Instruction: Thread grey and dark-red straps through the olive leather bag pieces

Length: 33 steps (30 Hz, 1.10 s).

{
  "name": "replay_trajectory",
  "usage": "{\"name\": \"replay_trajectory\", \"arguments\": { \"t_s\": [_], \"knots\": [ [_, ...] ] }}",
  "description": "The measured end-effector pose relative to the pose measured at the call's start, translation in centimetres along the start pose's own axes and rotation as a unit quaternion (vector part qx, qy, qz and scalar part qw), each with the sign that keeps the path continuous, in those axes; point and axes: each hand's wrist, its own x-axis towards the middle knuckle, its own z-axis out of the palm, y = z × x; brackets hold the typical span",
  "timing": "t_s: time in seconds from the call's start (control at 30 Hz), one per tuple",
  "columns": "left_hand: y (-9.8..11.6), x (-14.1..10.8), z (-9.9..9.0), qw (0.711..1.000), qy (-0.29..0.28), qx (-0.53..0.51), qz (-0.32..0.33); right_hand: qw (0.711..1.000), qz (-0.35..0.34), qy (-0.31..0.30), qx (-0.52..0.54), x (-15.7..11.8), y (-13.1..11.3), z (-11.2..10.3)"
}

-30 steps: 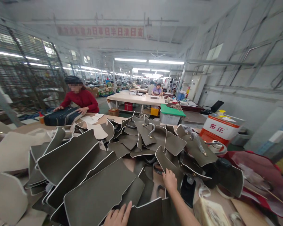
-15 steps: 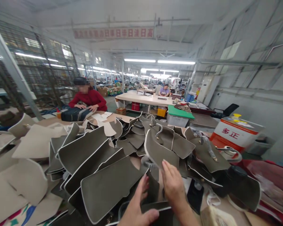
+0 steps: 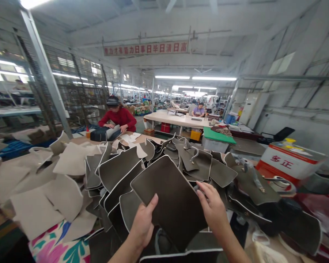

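Left hand: closed on one dark, pale-edged panel to its right. Right hand: at that panel's far side, grip hard to tell. Similar panels: heaped beyond both hands.

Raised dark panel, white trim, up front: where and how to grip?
Dark panel: probably pinch its left and right edges, left hand and right hand coming from their own sides, thumbs on the near face. It's broad, thin and tilted up before the pile, so both edges look reachable.
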Motion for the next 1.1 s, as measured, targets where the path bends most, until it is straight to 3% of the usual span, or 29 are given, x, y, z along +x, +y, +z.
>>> {"name": "replay_trajectory", "arguments": {
  "t_s": [0.13, 0.27, 0.43, 0.6, 0.7, 0.73, 0.77, 0.83, 0.9, 0.97, 1.03, 1.1],
  "knots": [
    [0.8, 0.0, 0.1, 1.0, 0.007, 0.009, 0.016, 0.978, 0.091, -0.145, 0.116, 2.6, -1.5, -0.5],
    [1.1, 0.1, 0.0, 0.999, 0.006, 0.014, 0.03, 0.951, 0.123, -0.214, 0.184, 4.0, -3.3, -0.8],
    [1.6, 0.7, -0.6, 0.999, 0.013, 0.021, 0.038, 0.854, 0.196, -0.349, 0.333, 4.9, -4.4, -1.7],
    [2.0, 2.0, -0.8, 0.995, -0.017, 0.065, 0.075, 0.827, 0.219, -0.403, 0.326, 5.9, -4.3, -1.7],
    [2.4, 3.0, -1.0, 0.967, -0.01, 0.183, 0.178, 0.832, 0.231, -0.394, 0.314, 6.2, -4.5, -1.1],
    [2.6, 3.2, -1.0, 0.939, 0.013, 0.247, 0.241, 0.838, 0.234, -0.386, 0.305, 6.3, -4.6, -0.9],
    [2.9, 3.3, -1.0, 0.893, 0.045, 0.317, 0.316, 0.845, 0.237, -0.378, 0.294, 6.3, -4.8, -0.7],
    [3.6, 3.0, -0.7, 0.753, 0.093, 0.45, 0.472, 0.855, 0.24, -0.373, 0.269, 6.4, -5.1, -0.4],
    [4.3, 2.3, 0.0, 0.598, 0.057, 0.555, 0.576, 0.858, 0.234, -0.383, 0.251, 6.5, -5.5, -0.1],
    [4.8, 1.4, 1.0, 0.489, -0.05, 0.627, 0.605, 0.857, 0.218, -0.402, 0.239, 6.5, -5.7, 0.3],
    [5.2, 0.8, 2.0, 0.434, -0.139, 0.669, 0.588, 0.856, 0.198, -0.42, 0.229, 6.5, -5.8, 0.8],
    [5.5, 0.7, 2.7, 0.408, -0.178, 0.694, 0.566, 0.856, 0.186, -0.429, 0.219, 6.3, -5.7, 1.2]
  ]
}}
